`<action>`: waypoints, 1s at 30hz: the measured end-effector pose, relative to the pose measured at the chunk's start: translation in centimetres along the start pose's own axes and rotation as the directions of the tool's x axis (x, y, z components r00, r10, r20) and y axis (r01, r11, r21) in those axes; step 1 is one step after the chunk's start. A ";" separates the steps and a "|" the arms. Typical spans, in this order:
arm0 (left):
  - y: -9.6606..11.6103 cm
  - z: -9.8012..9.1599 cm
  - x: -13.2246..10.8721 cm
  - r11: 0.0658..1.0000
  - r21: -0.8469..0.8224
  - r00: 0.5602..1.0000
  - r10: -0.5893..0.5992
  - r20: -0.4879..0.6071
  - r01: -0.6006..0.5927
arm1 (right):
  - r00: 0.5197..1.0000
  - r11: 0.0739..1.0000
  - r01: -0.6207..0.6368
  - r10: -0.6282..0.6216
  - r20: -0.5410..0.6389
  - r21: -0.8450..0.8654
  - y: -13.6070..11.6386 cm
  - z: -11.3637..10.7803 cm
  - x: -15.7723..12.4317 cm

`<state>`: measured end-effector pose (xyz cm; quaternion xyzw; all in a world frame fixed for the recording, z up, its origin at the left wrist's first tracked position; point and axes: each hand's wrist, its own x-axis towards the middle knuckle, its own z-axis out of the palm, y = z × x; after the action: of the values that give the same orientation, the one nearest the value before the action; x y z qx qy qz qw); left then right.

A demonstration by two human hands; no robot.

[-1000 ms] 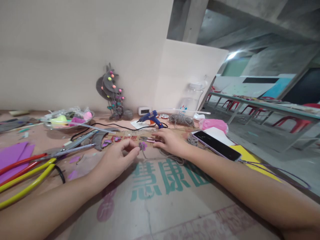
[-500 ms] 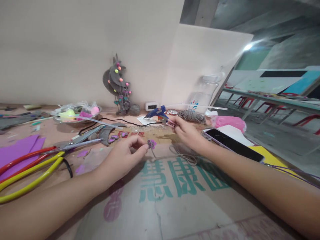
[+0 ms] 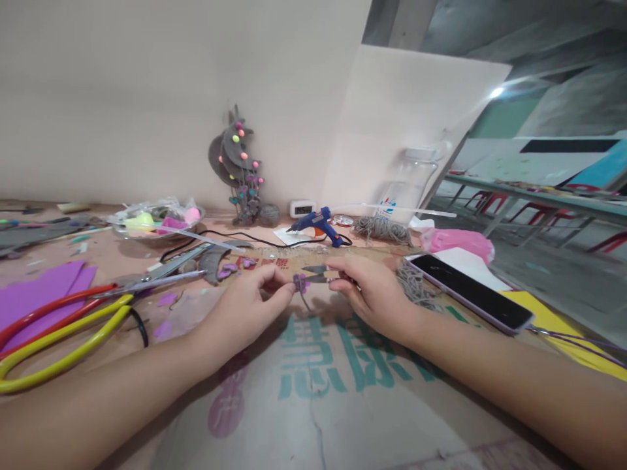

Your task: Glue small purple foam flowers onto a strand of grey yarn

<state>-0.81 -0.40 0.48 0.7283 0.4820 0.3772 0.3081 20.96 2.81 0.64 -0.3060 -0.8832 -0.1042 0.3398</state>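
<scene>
Small purple-and-grey flower-like piece (image 3: 302, 282): just left of the frame's centre, purple part toward the right, thin grey cord (image 3: 306, 303) hanging down and slightly rightward.
Small scissors with dark metal blades (image 3: 315, 269): near the centre of the frame, long axis almost level, tips pointing left at the flower-like piece, blades parted narrowly.
Left hand (image 3: 259, 292): extended from lower left, grip pinched closed on the flower-like piece between thumb and forefinger.
Right hand (image 3: 377, 297): extended from lower right, grip closed around the scissors' handles, forefinger above thumb.
</scene>
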 end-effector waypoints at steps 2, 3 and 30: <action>0.0 0.0 0.0 1.000 0.011 1.000 -0.004 -0.006 0.004 | 0.999 0.995 0.049 -0.048 0.013 -0.089 0.2 -0.1 -0.1; 0.0 0.0 0.0 1.000 0.015 1.000 -0.006 -0.011 0.006 | 0.998 0.992 0.061 -0.059 0.021 -0.114 0.2 -0.1 -0.1; 0.1 0.0 -0.1 0.995 0.087 0.999 0.048 -0.012 -0.047 | 0.995 0.990 0.101 -0.103 -0.016 -0.100 0.1 0.0 0.1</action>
<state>-0.74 -0.50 0.52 0.7495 0.4827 0.3683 0.2637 20.93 2.93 0.71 -0.2757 -0.8879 -0.1685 0.3276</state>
